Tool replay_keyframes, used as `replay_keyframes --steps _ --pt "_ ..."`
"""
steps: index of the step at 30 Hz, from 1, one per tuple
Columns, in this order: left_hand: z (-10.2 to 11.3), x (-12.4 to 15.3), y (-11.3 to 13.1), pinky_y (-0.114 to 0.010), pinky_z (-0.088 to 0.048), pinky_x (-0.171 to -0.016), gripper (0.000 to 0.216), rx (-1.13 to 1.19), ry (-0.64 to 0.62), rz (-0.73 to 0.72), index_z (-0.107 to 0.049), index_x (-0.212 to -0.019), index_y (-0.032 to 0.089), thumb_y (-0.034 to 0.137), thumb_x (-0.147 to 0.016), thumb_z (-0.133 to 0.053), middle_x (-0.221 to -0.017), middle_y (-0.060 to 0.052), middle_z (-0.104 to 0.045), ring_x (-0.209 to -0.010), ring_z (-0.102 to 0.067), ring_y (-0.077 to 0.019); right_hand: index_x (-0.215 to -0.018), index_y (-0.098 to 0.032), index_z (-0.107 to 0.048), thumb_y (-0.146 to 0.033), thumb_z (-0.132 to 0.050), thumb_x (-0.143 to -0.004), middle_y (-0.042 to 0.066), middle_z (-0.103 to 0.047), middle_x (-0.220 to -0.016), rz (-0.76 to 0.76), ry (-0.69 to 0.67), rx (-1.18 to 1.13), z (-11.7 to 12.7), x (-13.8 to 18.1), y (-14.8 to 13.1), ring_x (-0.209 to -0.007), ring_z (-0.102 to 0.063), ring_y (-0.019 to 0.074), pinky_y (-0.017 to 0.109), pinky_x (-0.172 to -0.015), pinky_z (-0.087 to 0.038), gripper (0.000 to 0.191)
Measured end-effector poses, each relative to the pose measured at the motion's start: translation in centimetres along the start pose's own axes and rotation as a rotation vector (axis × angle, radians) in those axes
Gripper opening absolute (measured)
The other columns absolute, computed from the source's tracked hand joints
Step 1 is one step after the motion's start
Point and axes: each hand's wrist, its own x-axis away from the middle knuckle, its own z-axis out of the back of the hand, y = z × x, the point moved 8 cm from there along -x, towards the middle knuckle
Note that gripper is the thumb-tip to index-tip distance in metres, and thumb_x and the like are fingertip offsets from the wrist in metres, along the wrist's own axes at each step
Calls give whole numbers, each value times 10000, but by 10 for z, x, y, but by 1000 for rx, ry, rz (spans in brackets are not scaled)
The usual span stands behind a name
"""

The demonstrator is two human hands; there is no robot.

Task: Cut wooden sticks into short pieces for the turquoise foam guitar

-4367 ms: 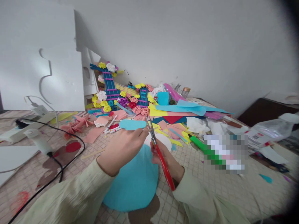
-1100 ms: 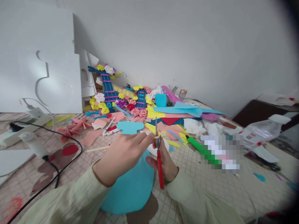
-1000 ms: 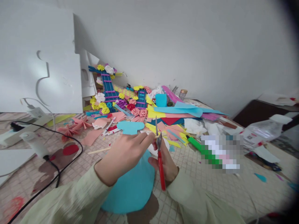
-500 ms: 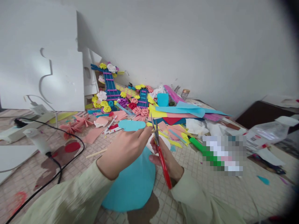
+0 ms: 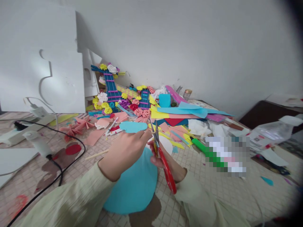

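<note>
Two arms in pale green sleeves entered from the bottom edge, cut off below the elbows. Under them a round light-blue paper sheet [image 5: 134, 186] lay flat on the tiled desk [image 5: 213, 192], partly covered by the wrists.

The left hand [image 5: 124, 151] was pinched narrow, thumb and forefinger closed on a small piece [image 5: 152, 133] that was too tiny to identify. The right hand [image 5: 163, 160], just beside it and mostly hidden behind the handles, gripped red-handled scissors [image 5: 167, 168]. Their blades were slightly apart and pointed away from the person, right at the left fingertips.

To the left, a white glue gun [image 5: 38, 142] rested on the desk with its black cable [image 5: 60, 171] looping towards the bottom edge. To the right lay a green marker [image 5: 200, 145], its far end lost under a blurred patch, and a clear plastic bottle [image 5: 272, 132] on its side.

Past the hands sat a light-blue cloud-shaped cutout [image 5: 133, 126], then a heap of coloured paper [image 5: 180, 115] (blue, yellow, pink, red). Behind it were blue ladder-like crafts with paper flowers [image 5: 111, 86]. White foam boards [image 5: 42, 63] leaned against the wall, and the picture's right edge faded into dark.
</note>
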Motion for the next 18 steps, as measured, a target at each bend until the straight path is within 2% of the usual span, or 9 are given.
replay_keyframes --steps 5,8,10,12,14,18 --pt "-1 1 4 -278 -372 -443 162 -67 -3 -37 -489 -967 164 122 -823 -426 -749 -10 -583 -587 -565 -178 -1025 -255 -417 -393 -611 -712 26 -424 -957 -53 40 -7 -1 2 -11 -916 -433 183 334 -798 -386 393" --pt "-2 2 6 -278 -383 -442 182 -98 -5 -71 -487 -988 152 110 -821 -428 -751 -16 -580 -581 -564 -177 -908 -238 -426 -277 -623 -675 -9 -398 -817 -83 57 -67 -2 1 -14 -744 -416 136 260 -630 -396 308" --pt "-2 3 7 -279 -387 -440 208 -112 14 -91 -481 -1014 137 94 -824 -410 -741 -22 -580 -577 -562 -177 -823 -234 -407 -198 -606 -636 -38 -343 -712 -109 39 -141 -4 1 -11 -601 -349 101 209 -483 -324 275" --pt "1 3 8 -276 -386 -436 231 -121 47 -108 -470 -1037 125 78 -827 -386 -739 -28 -584 -570 -560 -175 -773 -234 -380 -146 -584 -600 -56 -292 -650 -117 28 -183 -5 2 -8 -516 -269 81 191 -409 -232 281" --pt "2 2 8 -268 -379 -429 230 -117 66 -115 -468 -1033 128 73 -831 -373 -744 -30 -588 -565 -559 -171 -763 -237 -370 -139 -574 -592 -64 -278 -625 -107 41 -188 -4 3 -7 -485 -232 74 188 -388 -195 284" --pt "1 1 5 -263 -365 -418 224 -97 51 -90 -461 -1040 143 87 -836 -385 -750 -18 -595 -564 -567 -169 -778 -234 -385 -181 -585 -615 -62 -296 -628 -100 51 -159 0 2 -7 -494 -232 78 195 -399 -209 263"
